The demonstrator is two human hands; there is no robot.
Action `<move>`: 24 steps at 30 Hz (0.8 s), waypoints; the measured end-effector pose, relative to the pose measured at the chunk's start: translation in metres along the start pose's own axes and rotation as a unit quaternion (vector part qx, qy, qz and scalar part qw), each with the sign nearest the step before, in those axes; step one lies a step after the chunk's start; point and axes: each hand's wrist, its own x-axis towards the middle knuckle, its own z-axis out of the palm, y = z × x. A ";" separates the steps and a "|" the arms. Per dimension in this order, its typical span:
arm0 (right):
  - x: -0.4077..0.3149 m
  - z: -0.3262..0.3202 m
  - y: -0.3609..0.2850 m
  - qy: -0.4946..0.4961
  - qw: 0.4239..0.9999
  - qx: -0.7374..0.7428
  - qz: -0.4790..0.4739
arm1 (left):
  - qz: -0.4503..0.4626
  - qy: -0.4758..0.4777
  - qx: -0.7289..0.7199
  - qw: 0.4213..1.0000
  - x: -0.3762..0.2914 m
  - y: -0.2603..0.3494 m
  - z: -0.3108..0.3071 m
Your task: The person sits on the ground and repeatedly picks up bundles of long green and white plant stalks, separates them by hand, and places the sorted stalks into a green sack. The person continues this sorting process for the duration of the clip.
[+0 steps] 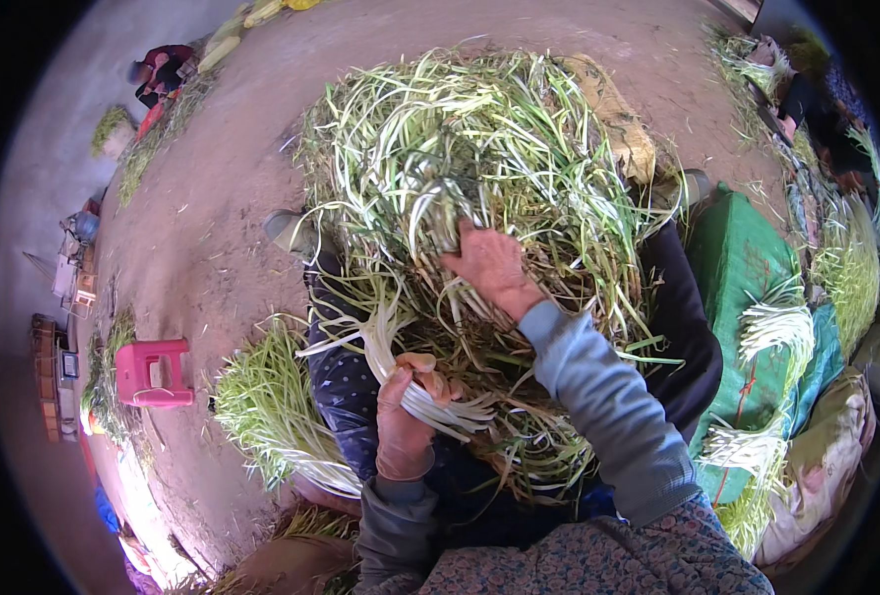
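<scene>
A bundle of pale stalks with white ends [388,342] is clasped in my left hand [410,413], above my thigh; the white ends point to the right. My right hand [492,264] reaches into a large heap of long green and white leafy stalks [425,126] between my legs. Its fingertips are partly hidden among the stalks, so what they hold cannot be told. Drier, brownish leaves lie under and around that hand. Beside my left leg lies a pile of greener stalks with white ends [283,409].
A green sack [737,260] at the right bears white-ended bunches [774,327]. Behind it lies a pale sack [819,468]. A pink plastic stool [153,372] stands at the left. One person [161,71] sits far left, another [804,97] at the upper right.
</scene>
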 end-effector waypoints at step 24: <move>-0.092 -0.119 0.098 0.114 0.699 0.704 0.048 | 0.005 0.053 0.036 0.998 -0.008 0.005 -0.001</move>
